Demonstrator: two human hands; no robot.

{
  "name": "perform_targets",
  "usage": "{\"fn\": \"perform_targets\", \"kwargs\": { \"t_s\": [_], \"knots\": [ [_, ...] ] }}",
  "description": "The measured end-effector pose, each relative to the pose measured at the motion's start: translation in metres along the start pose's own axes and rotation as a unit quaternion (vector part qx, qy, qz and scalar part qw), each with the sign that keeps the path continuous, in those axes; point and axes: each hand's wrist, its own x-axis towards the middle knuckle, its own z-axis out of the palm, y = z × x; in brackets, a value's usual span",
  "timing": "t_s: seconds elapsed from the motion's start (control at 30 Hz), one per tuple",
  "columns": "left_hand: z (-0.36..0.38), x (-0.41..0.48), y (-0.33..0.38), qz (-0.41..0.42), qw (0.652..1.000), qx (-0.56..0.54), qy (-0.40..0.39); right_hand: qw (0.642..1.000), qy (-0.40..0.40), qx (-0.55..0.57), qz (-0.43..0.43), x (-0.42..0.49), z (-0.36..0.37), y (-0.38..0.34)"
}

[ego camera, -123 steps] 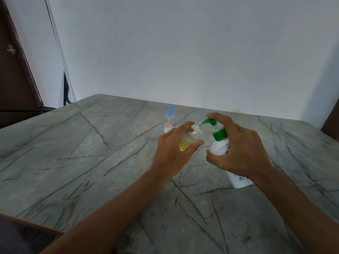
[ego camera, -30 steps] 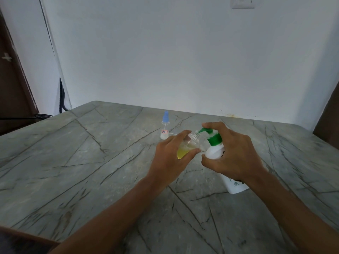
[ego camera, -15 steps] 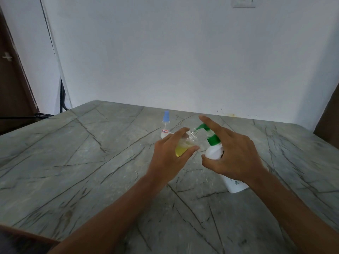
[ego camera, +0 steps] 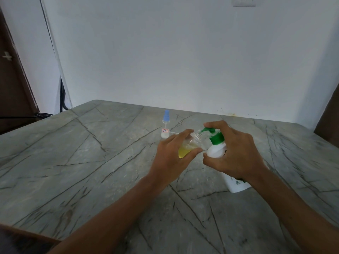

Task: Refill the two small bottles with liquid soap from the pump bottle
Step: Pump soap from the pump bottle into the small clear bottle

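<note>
Left hand (ego camera: 170,162) gripped the small clear bottle (ego camera: 187,150), part full of yellow soap. Its long axis was tilted, with the open neck aimed right at the green spout (ego camera: 202,132) and the mouth just beside the tip. Right hand (ego camera: 236,154) clasped the white pump bottle (ego camera: 217,152), forefinger curled over the pump head. The blue-capped spray bottle (ego camera: 166,128) stood just beyond on the marble table (ego camera: 73,162).

Red-bordered sticker (ego camera: 165,130) on the small blue-capped spray bottle (ego camera: 166,125), handwritten, perhaps "TC". Dark green logo (ego camera: 238,182) and a line of print low on the white pump bottle (ego camera: 216,152), too small to read.
</note>
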Motion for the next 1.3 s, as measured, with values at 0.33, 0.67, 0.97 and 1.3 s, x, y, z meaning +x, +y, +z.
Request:
{"fn": "perform_targets", "kwargs": {
  "t_s": [0.33, 0.67, 0.97, 1.3],
  "knots": [
    [-0.0032, 0.0019, -0.0016, 0.005, 1.000, 0.005, 0.026, 0.999, 0.001, -0.047, -0.010, -0.0019, 0.0000, -0.0015],
    [-0.0057, 0.0045, -0.0039, 0.018, 0.999, 0.026, 0.033, 0.999, -0.002, -0.043, -0.003, 0.0008, -0.0010, -0.0046],
    [-0.0019, 0.0008, -0.0037, 0.036, 0.999, 0.023, 0.017, 1.000, 0.016, -0.020, 0.005, -0.0003, -0.0015, -0.0060],
    [-0.0044, 0.0031, -0.0032, 0.015, 0.999, 0.017, 0.032, 0.999, 0.006, -0.054, -0.006, -0.0019, -0.0008, -0.0044]
  ]
}}
